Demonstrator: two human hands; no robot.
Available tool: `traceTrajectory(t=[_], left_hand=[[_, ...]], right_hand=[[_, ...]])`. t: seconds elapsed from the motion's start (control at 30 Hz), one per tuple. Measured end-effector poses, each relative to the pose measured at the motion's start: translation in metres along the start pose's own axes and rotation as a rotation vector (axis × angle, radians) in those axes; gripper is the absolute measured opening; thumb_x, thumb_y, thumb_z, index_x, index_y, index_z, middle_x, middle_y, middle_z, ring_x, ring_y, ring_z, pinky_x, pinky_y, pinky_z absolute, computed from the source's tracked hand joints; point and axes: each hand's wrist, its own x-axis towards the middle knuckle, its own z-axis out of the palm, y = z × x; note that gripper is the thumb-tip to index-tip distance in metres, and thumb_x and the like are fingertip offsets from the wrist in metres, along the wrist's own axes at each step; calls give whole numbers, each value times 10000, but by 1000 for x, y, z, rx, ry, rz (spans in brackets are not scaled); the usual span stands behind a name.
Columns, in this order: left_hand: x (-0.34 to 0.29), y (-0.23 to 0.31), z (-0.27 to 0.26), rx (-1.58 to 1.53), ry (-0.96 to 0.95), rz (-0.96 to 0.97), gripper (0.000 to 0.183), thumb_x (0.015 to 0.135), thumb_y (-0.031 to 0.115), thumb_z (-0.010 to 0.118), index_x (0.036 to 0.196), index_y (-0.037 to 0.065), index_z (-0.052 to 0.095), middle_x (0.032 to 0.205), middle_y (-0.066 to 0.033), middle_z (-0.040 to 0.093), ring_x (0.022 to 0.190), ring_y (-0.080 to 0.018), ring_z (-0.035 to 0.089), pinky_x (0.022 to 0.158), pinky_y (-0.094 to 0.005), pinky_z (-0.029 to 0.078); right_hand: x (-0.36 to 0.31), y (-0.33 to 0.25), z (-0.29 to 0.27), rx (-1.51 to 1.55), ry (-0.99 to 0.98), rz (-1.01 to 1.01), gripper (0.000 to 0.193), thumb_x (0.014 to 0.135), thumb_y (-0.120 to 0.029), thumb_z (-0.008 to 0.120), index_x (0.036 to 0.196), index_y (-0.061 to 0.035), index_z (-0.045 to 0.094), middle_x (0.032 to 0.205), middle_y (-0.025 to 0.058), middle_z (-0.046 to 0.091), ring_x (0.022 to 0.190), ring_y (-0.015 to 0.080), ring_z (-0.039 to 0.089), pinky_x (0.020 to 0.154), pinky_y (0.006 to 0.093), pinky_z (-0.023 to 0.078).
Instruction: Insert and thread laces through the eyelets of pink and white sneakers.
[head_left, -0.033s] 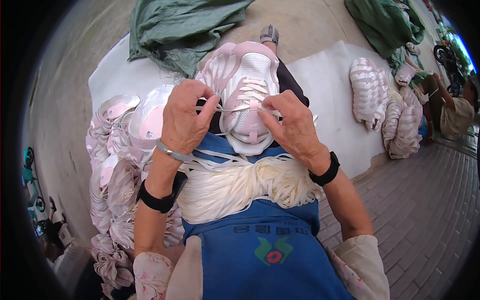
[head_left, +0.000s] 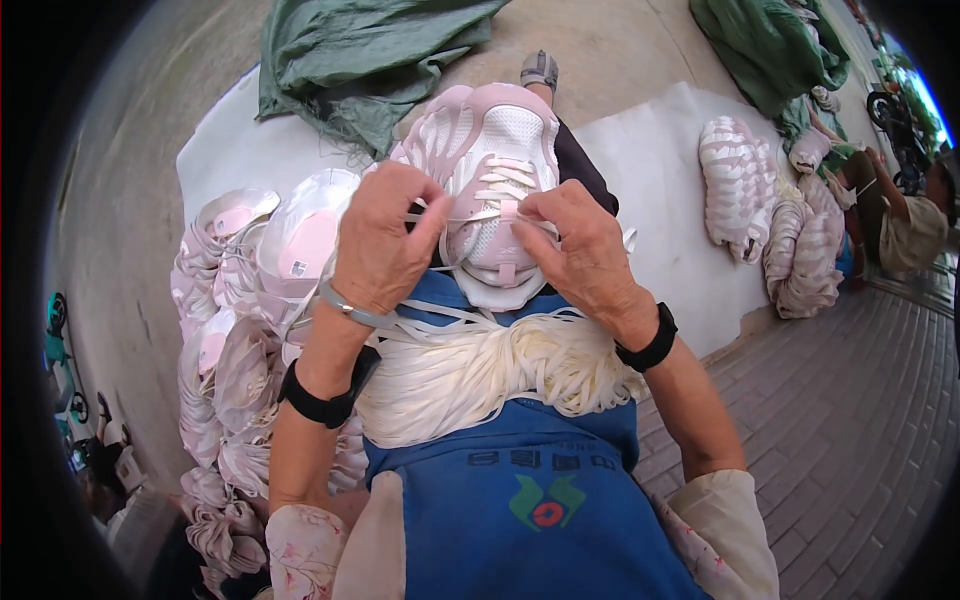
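While we sit low over a bare concrete floor [head_left: 620,40], a white sheet [head_left: 650,180] lies spread on it under our outstretched leg, and grey paving bricks [head_left: 850,420] take over at the lower right. Green tarpaulins lie crumpled at the top, one [head_left: 350,60] beyond the sheet on our left and another [head_left: 770,45] at the upper right. On our left a heap of pink and white shoe uppers [head_left: 250,320] runs down the side of the sheet, and on the right two stacked bundles of the same shoes [head_left: 770,220] stand near another person [head_left: 905,225] seated at the edge. We wear a blue apron [head_left: 520,510], and a thick bunch of cream laces [head_left: 480,375] lies across our lap. Just above that bunch, a pink and white shoe [head_left: 500,140] rests on our leg with its toe pointing away from us. Our left hand [head_left: 385,240] covers the shoe's left side, its fingers [head_left: 425,215] curled shut and pinching a white lace [head_left: 480,213] that stretches across the tongue. Our right hand [head_left: 580,255] sits on the shoe's right side, its fingertips closed on the other end of that lace near the middle eyelets. Both hands touch the shoe, and the lace runs taut between them over the rows already threaded. Black bands circle both wrists, and a silver bangle [head_left: 350,308] rides on the left one.
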Motion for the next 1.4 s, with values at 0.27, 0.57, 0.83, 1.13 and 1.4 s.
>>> traceTrajectory(t=[0.27,0.57,0.83,1.13,1.4], left_hand=[[-15,4,29,-145,-200,-166,139,794,94,657,767,13,548,721,-120,529,674,-281,543,628,-350,435],[-21,-3,31,-173,-160,-126,161,801,126,642,747,12,542,715,-129,533,665,-305,529,616,-386,417],[-23,-4,29,-155,-145,-93,184,800,173,653,745,30,551,738,-113,544,703,-302,543,643,-393,418],[-26,-3,32,-74,-149,-92,256,760,200,704,702,48,507,722,-86,504,687,-283,513,648,-382,401],[-21,-5,29,-211,-178,-168,255,747,189,699,705,29,505,710,-99,510,668,-294,512,625,-394,403]], right_hand=[[17,-8,20,-314,-26,-62,126,830,-166,639,833,-50,591,834,107,538,646,304,617,553,381,509],[21,-28,31,-615,-168,-24,116,752,-104,651,806,-19,594,884,127,543,674,275,641,564,351,529],[27,-9,36,-416,-10,-51,131,713,-100,647,801,-9,613,866,155,562,704,316,640,598,393,521],[40,-18,0,0,-422,274,238,721,-208,614,758,27,622,697,178,594,650,294,590,632,365,474],[41,-8,3,132,-362,303,193,747,-160,632,729,30,604,638,112,569,582,185,512,570,317,436]])
